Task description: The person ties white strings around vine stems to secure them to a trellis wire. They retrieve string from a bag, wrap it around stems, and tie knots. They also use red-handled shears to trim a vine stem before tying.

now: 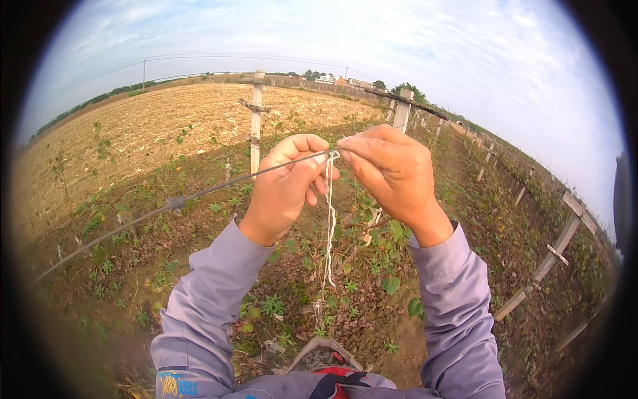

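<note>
A dark trellis wire [219, 187] slants up from the lower left to my fingers, with a grey lump around it partway. My left hand [286, 192] pinches the wire near its thumb tip, other fingers curled behind. White string [330, 224] is looped at the wire and dangles in two strands, one longer and crinkled. My right hand [391, 172] has thumb and forefinger closed where the string loop meets the wire; the exact grip is partly hidden by the fingertips.
Leafy vines [371, 239] grow below my hands. A concrete post [256, 119] stands ahead left, another post [402, 109] behind my right hand. Leaning posts [541, 272] line the right side. An open pouch [324, 344] hangs at my waist. Straw-coloured stubble [174, 117] spreads beyond.
</note>
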`<act>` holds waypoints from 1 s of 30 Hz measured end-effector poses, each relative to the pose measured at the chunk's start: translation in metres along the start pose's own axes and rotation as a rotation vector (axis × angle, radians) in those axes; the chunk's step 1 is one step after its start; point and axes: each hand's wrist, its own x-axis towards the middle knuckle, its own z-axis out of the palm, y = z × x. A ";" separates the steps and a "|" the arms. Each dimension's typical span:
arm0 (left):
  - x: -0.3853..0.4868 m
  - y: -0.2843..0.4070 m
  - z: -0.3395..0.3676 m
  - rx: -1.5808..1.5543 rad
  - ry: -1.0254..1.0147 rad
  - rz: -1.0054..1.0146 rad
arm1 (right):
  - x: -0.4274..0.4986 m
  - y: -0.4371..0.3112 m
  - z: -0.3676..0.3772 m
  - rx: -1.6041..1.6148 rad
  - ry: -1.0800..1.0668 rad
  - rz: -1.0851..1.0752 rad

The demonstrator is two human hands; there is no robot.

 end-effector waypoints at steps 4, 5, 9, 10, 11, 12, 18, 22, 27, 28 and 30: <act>0.001 -0.001 -0.003 0.091 0.007 0.075 | 0.001 0.000 0.001 0.003 0.002 -0.017; 0.002 0.000 -0.004 0.098 -0.006 0.081 | 0.001 0.000 0.002 0.003 0.003 -0.012; 0.003 0.000 -0.006 0.174 -0.006 0.115 | 0.000 0.001 0.005 -0.002 0.004 -0.011; 0.003 0.000 -0.007 0.196 -0.018 0.152 | 0.000 0.001 0.005 -0.008 0.003 -0.019; 0.004 0.000 -0.007 0.217 -0.017 0.167 | 0.000 0.002 0.006 -0.012 0.006 -0.027; 0.005 0.000 -0.007 0.233 -0.014 0.187 | 0.000 0.002 0.006 -0.014 0.009 -0.034; 0.010 -0.004 -0.011 0.259 0.030 0.117 | 0.000 0.003 0.009 -0.024 0.019 -0.033; 0.002 -0.005 -0.013 0.159 0.036 0.055 | -0.002 0.002 0.011 0.003 0.033 -0.031; 0.001 -0.006 -0.014 0.061 0.048 0.059 | -0.003 0.002 0.010 0.017 0.039 -0.018; 0.002 -0.005 -0.014 0.075 0.040 0.064 | -0.004 0.002 0.010 0.014 0.042 -0.021; 0.004 -0.005 -0.015 0.102 0.003 0.084 | -0.004 0.002 0.010 0.011 0.049 -0.028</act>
